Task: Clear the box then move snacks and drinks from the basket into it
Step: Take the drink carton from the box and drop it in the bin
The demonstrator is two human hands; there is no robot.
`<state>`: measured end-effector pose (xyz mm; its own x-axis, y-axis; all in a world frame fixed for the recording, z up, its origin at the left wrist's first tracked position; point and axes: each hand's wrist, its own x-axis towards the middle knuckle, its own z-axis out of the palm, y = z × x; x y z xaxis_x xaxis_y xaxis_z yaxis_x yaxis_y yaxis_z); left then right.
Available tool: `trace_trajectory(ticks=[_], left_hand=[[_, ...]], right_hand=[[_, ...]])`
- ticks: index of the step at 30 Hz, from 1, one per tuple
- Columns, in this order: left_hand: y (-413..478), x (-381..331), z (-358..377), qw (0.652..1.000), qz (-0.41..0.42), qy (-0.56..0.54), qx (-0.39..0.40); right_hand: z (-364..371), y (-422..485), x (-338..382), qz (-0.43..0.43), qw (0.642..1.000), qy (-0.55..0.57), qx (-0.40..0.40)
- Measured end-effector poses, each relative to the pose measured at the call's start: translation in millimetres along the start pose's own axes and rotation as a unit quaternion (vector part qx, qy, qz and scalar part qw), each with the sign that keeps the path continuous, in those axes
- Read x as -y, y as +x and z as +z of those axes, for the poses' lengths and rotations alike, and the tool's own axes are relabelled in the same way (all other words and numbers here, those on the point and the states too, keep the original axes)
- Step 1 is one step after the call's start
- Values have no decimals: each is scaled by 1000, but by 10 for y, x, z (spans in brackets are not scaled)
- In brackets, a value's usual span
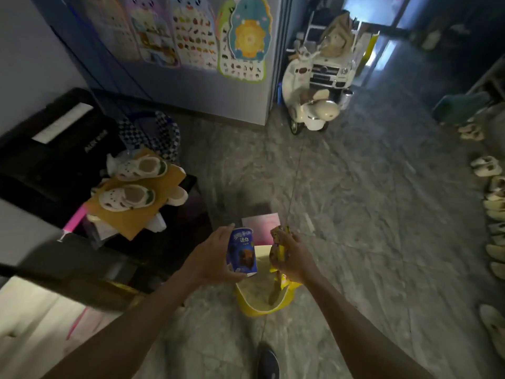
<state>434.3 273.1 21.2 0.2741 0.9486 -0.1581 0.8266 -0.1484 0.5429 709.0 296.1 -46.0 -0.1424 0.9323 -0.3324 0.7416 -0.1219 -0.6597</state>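
My left hand (210,258) grips a blue snack cup (242,253) with white writing, held upright above the floor. My right hand (293,255) is closed around a yellow and brown snack packet (278,243). Both hands hover over a yellow basket (254,307) that stands on the floor below them; its inside looks mostly bare. Just beyond the hands lies a pink and white box (262,224), partly hidden behind the cup and packet.
A dark stand at the left carries a cardboard sheet (136,198) with white children's shoes (128,198). A toy scooter (311,105) and toy car stand at the back. Shoes (489,198) line the right wall. My foot (269,362) is on the grey tiled floor.
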Motion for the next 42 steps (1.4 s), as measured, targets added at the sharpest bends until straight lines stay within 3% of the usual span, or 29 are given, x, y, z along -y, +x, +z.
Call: trace_trajectory(ticks=[11,17,22,29,37,42], left_hand=[[723,726,1668,995,-57,-15,80],[773,1109,2364,987,-66,35,139],[795,1117,2592,988,-58,53,130],[602,815,2043,993,-60,62,80],[464,254,573,992,-21,119,19],[267,-271,-589,991,29,130,-17]], right_hand=[[1022,518,-1243,72,996,28,41],[1515,705,-1453,91,993,14,69],[1563,681,-1556,78,992,2,101],[1117,432,-1140,68,995,-47,63],[-52,90,-88,29,986,-166,3],[-963,-433,1005,7,975,-212,-61]])
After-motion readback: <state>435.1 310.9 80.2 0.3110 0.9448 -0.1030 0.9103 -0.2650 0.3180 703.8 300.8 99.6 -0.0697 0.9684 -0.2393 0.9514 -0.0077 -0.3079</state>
